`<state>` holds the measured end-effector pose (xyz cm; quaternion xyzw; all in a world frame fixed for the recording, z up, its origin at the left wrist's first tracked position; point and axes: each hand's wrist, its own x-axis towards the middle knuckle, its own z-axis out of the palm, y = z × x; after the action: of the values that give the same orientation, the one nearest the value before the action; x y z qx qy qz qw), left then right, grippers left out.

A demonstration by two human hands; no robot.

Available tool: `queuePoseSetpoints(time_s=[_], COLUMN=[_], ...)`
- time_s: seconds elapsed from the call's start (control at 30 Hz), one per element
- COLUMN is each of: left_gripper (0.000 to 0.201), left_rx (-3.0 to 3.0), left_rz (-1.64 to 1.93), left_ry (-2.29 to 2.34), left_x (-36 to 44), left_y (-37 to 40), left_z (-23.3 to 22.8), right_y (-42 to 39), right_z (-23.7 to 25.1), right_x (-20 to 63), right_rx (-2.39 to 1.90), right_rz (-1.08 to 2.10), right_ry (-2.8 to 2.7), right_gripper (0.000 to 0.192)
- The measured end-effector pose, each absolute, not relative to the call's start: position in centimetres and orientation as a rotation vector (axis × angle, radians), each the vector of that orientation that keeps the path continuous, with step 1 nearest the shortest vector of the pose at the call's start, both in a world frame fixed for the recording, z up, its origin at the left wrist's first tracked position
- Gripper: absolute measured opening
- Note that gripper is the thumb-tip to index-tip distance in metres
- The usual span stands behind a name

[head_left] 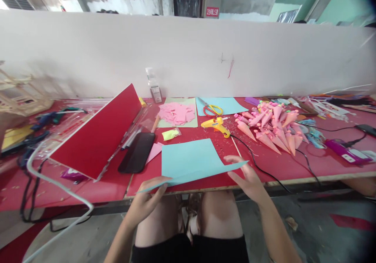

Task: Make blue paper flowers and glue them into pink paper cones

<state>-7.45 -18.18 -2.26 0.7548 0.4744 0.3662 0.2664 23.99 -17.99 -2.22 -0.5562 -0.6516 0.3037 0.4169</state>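
I hold a light blue paper sheet [189,159] over the near edge of the red table [293,165], its near edge folded or lifted. My left hand [147,202] pinches the sheet's lower left corner. My right hand [248,178] grips the lower right corner, fingers under the paper's edge. A small pink paper triangle [154,152] lies just left of the sheet. A black phone [137,152] rests beside that.
A yellow glue gun [216,126] with a black cord, scissors [212,109] on another blue sheet, a heap of pink paper pieces [176,113] and a pile of pink paper cones [273,127] lie farther back. A red board [96,135] leans at left. A white partition [188,51] bounds the table.
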Motion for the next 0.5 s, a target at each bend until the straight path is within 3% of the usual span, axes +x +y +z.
queuePoseSetpoints(time_s=[0.07, 0.33, 0.5], left_gripper=[0.023, 0.040, 0.030], left_rx=[1.951, 1.894, 2.014], left_rz=[0.985, 0.738, 0.707], left_ry=[1.325, 1.530, 1.782], left_x=[-7.1, -5.8, -5.5], left_y=[-18.1, -16.9, -16.5], left_z=[-2.3, -2.3, -2.2], right_y=[-17.7, -16.6, -15.5], right_z=[-2.0, -2.8, -3.2], right_x=[23.7, 22.1, 21.4], right_rx=[-1.465, -1.530, -1.765], right_rz=[0.804, 0.742, 0.455], right_ry=[-1.748, -1.698, -1.842], right_gripper=[0.026, 0.032, 0.039])
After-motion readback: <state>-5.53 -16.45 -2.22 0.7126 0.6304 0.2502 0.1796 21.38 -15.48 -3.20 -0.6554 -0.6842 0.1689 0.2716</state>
